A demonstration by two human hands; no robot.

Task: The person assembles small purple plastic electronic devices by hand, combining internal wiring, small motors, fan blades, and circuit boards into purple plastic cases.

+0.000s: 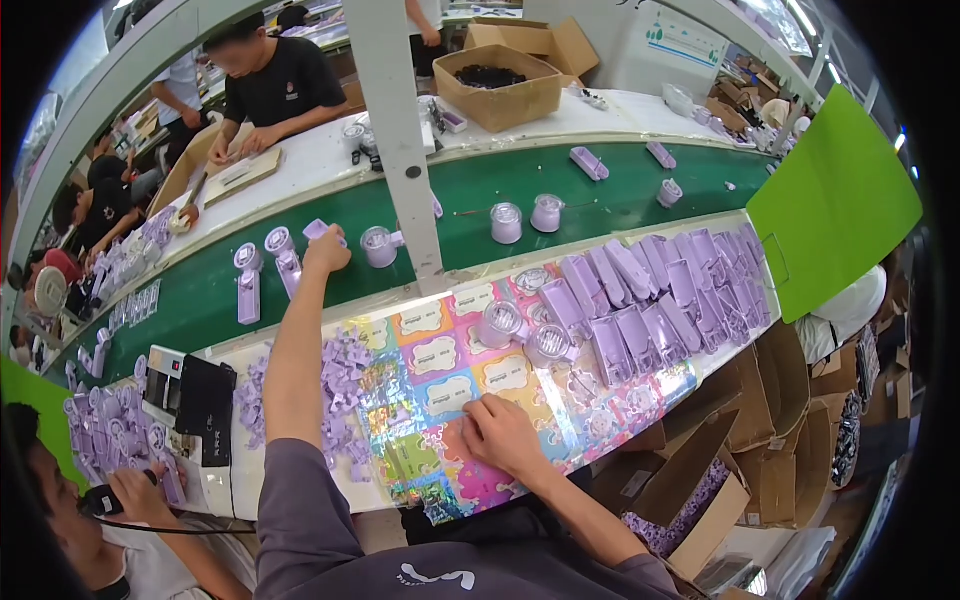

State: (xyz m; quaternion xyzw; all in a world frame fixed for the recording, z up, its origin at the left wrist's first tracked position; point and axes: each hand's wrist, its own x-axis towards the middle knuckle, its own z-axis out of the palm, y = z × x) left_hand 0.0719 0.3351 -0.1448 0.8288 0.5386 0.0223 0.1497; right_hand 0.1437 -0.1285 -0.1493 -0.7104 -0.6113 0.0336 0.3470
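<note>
My left hand (326,252) reaches far out over the green conveyor belt (200,300) and is closed on a small purple plastic part (318,230). Other purple parts and round clear-topped pieces (380,245) ride the belt beside it. My right hand (500,432) rests flat, fingers spread, on a shiny multicoloured sticker sheet (440,400) that covers the white bench in front of me. Two round purple pieces (500,322) stand just beyond that hand.
Rows of purple rectangular housings (660,300) fill the bench to the right. A heap of small purple clips (345,375) lies left. A grey post (400,130) rises mid-belt. Cardboard boxes (495,85), a green board (835,200) and several other workers surround the line.
</note>
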